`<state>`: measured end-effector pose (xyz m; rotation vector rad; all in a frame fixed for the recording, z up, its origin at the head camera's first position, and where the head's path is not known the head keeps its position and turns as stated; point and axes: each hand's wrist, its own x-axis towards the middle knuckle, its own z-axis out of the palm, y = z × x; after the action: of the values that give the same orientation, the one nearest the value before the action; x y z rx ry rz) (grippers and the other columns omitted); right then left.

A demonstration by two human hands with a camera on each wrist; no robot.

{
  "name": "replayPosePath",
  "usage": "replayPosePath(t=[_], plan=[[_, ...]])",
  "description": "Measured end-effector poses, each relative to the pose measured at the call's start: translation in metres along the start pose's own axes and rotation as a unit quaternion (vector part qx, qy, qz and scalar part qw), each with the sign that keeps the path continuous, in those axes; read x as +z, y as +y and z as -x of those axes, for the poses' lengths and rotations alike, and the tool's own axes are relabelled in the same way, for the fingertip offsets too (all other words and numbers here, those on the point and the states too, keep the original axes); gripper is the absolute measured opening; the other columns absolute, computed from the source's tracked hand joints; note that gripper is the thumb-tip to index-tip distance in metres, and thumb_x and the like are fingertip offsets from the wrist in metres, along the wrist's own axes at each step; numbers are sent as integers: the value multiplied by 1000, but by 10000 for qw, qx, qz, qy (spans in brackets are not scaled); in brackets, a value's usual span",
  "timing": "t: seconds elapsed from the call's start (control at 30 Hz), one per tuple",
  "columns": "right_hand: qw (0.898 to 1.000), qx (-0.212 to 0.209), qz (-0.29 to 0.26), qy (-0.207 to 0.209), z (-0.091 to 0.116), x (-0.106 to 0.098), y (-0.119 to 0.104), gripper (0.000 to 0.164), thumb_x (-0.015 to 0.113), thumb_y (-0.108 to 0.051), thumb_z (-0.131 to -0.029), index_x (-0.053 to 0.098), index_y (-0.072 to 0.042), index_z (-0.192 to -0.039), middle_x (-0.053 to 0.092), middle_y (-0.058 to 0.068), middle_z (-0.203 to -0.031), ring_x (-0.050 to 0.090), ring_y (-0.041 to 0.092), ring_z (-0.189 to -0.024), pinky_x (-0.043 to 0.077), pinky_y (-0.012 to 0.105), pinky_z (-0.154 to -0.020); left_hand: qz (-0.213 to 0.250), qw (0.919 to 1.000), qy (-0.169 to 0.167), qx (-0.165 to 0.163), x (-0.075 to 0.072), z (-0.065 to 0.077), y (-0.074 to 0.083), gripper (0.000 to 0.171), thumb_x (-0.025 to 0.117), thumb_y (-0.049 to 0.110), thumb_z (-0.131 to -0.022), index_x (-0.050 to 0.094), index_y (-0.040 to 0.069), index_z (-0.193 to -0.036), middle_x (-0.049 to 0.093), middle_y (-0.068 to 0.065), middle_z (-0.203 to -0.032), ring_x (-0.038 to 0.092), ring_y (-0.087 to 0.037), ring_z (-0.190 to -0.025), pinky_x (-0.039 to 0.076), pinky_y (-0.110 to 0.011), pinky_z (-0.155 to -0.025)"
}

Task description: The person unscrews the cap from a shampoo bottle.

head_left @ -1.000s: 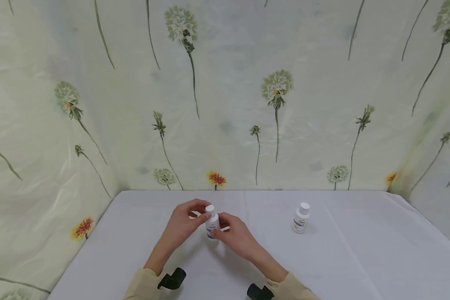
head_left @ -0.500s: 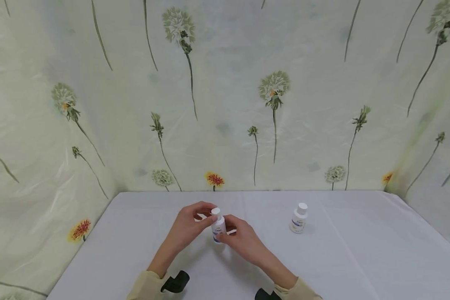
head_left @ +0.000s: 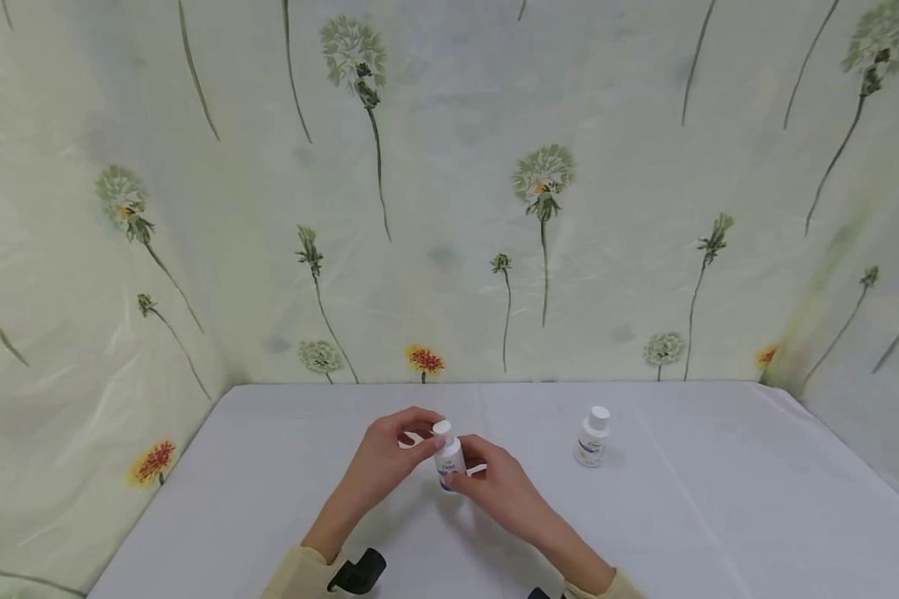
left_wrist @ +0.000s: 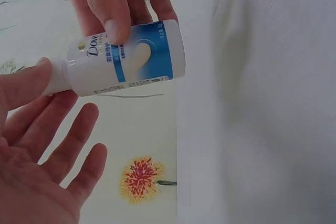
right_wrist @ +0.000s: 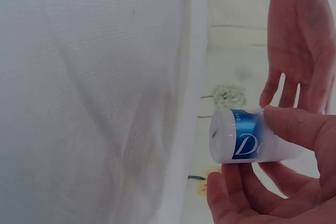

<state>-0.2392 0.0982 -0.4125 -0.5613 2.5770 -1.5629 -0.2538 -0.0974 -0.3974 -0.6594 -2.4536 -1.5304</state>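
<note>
Both hands hold a small white Dove bottle (head_left: pixel 450 466) with a blue-banded label, lifted over the table and leaning slightly. At its top, the thumb and fingertips of my left hand (head_left: pixel 388 453) pinch the white cap (left_wrist: pixel 56 75); the other left fingers spread loosely in the left wrist view. My right hand (head_left: pixel 500 489) grips the bottle's body from the right side, thumb on the label and fingers behind. In the right wrist view the bottle's base (right_wrist: pixel 222 136) faces the table side, and the right hand covers part of the label.
A second white bottle (head_left: pixel 591 443) of similar shape stands upright to the right, cap on. White cloth covers the table (head_left: pixel 682 499). A dandelion-printed curtain (head_left: pixel 449 208) rises behind and along both sides. A dark wrist camera (head_left: pixel 358 571) sits by the left sleeve.
Both hands, with the bottle between them, have moved to the right and slightly nearer the body. Their grips look the same. The view has shifted a little; the second bottle stays standing.
</note>
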Motion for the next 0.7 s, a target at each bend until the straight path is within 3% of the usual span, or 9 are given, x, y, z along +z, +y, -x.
replayPosePath(t=[0.7], plan=[[9997,166,-19,190,23,-15,4,42,75,-22,-87,62,-10,-125,65,1,-101,59,17,-95,52,30,-80,137,9997,-210,52,22,2,12,23,74,21,-89,70,18,-111,70,13,-94,64,-7,-89,50,-32,-77]])
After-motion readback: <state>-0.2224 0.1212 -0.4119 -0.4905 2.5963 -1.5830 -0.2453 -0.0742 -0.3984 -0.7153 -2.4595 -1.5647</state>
